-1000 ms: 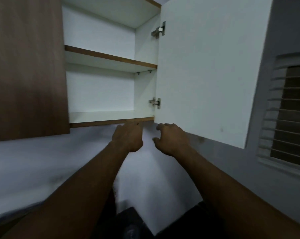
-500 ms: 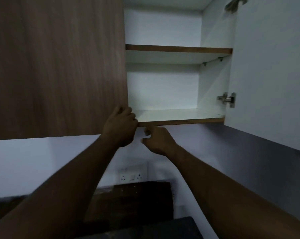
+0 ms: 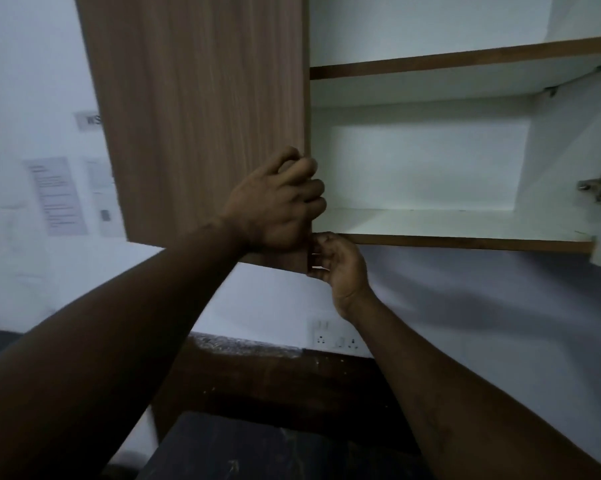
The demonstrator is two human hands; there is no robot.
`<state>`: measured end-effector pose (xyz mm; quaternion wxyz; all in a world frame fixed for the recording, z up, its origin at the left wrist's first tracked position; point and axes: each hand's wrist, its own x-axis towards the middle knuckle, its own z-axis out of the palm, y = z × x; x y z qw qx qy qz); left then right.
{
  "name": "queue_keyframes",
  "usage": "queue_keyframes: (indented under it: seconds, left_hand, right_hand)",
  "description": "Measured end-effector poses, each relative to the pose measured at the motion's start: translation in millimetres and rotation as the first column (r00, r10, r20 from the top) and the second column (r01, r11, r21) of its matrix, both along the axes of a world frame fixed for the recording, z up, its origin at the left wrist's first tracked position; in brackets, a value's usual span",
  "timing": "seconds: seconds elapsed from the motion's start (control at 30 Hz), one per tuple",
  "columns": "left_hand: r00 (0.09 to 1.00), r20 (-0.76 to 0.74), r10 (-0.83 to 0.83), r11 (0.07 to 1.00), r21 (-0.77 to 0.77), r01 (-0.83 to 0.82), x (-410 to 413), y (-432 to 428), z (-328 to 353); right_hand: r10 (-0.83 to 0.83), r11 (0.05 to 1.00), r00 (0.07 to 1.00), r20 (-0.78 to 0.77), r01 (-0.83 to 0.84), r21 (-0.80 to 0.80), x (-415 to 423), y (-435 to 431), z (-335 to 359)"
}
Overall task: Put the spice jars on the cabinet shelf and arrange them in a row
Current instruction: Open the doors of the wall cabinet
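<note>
Cabinet door (image 3: 202, 116) matt wood grain; shelf (image 3: 430, 223) smooth white laminate.

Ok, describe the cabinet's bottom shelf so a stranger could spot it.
Look at the wall cabinet, its right half open. Two white shelves with brown front edges cross it. The bottom shelf is the lower one, just above the right hand.
</note>
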<state>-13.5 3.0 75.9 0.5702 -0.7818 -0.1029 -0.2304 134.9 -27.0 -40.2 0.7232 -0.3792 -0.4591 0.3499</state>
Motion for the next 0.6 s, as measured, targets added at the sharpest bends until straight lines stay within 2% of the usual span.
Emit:
queue_keyframes:
  seconds: [0.17,0.4,0.5,0.6]
  left_hand:
    - [0.998,0.06,-0.029,1.0,0.001,0.029,-35,-27,-6]
    - [0.967,0.236,-0.101,0.994,0.062,0.089,-98,-68,-19]
    - [0.942,0.314,-0.119,0.992,0.073,0.101,-137,-88,-24]
    - [0.902,0.428,-0.06,0.998,0.018,0.057,-176,-106,-33]
  right_hand:
    - [0.071,0.997,0.997,-0.016,-0.07,0.034,-36,-12,-5]
    - [0.064,0.997,0.98,0.188,-0.073,0.04,-105,-47,21]
    - [0.081,0.994,0.981,0.174,-0.092,0.055,-152,-58,22]
    - [0.095,0.992,0.983,0.16,-0.107,0.071,-190,-67,20]
